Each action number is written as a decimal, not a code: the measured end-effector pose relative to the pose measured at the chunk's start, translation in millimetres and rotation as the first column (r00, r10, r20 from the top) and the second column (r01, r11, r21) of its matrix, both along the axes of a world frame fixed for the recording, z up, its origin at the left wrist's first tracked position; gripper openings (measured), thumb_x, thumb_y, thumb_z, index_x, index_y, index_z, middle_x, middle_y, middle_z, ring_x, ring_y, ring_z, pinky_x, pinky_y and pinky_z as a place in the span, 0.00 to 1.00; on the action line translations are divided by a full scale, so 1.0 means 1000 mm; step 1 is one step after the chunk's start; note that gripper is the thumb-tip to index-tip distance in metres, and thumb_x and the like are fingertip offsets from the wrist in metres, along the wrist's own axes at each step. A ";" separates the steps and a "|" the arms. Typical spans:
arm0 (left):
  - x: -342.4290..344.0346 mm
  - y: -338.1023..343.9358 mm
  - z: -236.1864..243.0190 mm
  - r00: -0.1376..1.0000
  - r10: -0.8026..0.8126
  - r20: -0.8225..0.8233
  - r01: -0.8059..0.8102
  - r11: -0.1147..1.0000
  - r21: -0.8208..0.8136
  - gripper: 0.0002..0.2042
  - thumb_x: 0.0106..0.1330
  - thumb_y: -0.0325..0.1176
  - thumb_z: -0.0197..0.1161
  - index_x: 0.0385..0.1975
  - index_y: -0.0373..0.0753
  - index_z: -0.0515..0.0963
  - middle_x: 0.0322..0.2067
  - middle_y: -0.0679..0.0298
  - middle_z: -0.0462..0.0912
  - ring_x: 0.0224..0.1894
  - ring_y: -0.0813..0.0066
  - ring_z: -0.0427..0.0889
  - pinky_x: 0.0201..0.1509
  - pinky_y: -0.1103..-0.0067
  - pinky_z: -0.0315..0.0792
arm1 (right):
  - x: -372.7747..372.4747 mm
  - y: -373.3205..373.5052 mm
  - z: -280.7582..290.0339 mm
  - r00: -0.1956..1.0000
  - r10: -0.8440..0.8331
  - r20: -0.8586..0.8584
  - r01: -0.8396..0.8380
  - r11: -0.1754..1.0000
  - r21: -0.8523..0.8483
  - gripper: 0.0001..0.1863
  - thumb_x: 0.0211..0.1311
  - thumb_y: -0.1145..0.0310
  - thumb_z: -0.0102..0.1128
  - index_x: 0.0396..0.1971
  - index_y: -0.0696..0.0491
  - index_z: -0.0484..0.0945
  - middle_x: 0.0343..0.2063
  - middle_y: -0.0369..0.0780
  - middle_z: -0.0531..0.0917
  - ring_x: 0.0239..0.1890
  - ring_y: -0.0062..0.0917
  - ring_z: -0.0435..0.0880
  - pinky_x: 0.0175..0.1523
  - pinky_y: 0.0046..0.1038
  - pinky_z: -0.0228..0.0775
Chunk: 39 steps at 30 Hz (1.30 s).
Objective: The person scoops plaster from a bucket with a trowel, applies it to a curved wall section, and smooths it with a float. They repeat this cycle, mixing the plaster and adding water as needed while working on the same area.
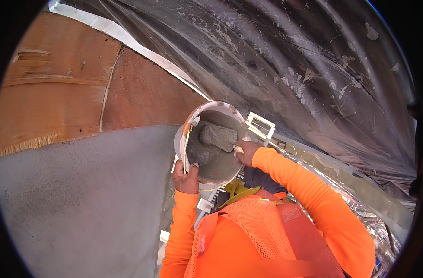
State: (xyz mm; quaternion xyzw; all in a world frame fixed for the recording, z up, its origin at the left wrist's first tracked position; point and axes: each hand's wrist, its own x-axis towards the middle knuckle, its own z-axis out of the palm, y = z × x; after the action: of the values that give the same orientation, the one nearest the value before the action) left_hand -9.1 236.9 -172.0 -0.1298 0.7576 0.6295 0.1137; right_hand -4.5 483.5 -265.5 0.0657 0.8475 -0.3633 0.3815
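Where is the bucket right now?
In the head view, the bucket is near the middle, the left hand on its lower-left rim, the right hand at its right edge, dark plastic sheeting above.

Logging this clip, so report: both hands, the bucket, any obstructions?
Left hand grips bucket by its rim. Right hand at right rim, exact hold unclear. Grey mix inside. Dark plastic sheeting beyond.

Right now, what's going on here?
A person in orange grips a bucket by its rim with the left hand. Grey mix sits inside. The right hand, across the opening, seems to hold a mix-coated tool. A grey surface and boards lie to the left, plastic sheeting to the upper right.
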 end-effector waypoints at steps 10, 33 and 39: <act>-0.041 0.020 0.001 0.998 0.021 0.052 -0.016 0.995 -0.099 0.05 0.64 0.27 0.66 0.32 0.37 0.76 0.21 0.71 0.76 0.18 0.84 0.73 0.21 0.80 0.70 | -0.040 0.050 0.017 1.000 0.020 0.006 -0.019 0.987 -0.161 0.24 0.65 0.51 0.62 0.53 0.52 0.80 0.45 0.53 0.86 0.53 0.51 0.83 0.60 0.45 0.74; -0.082 0.018 -0.060 0.980 0.075 0.186 -0.069 0.997 -0.038 0.06 0.64 0.25 0.69 0.38 0.39 0.79 0.28 0.77 0.76 0.30 0.88 0.72 0.34 0.83 0.68 | -0.036 0.085 -0.031 0.987 -0.161 -0.009 0.143 0.904 -0.403 0.19 0.60 0.57 0.65 0.44 0.56 0.81 0.29 0.52 0.86 0.38 0.50 0.86 0.46 0.45 0.76; -0.090 0.006 -0.067 0.972 0.109 0.207 -0.114 0.993 0.015 0.07 0.65 0.25 0.69 0.39 0.39 0.80 0.30 0.76 0.79 0.31 0.86 0.75 0.37 0.83 0.72 | -0.059 0.102 0.009 0.874 -0.161 0.459 0.407 0.760 -0.507 0.15 0.63 0.67 0.57 0.48 0.56 0.79 0.27 0.40 0.85 0.24 0.22 0.84 0.28 0.28 0.75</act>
State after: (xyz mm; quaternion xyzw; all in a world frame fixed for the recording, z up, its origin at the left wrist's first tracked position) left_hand -99.6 242.6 -239.3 -0.2349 0.7247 0.6283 0.1577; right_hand -63.4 585.2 -256.8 0.1450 0.5786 -0.6419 0.4818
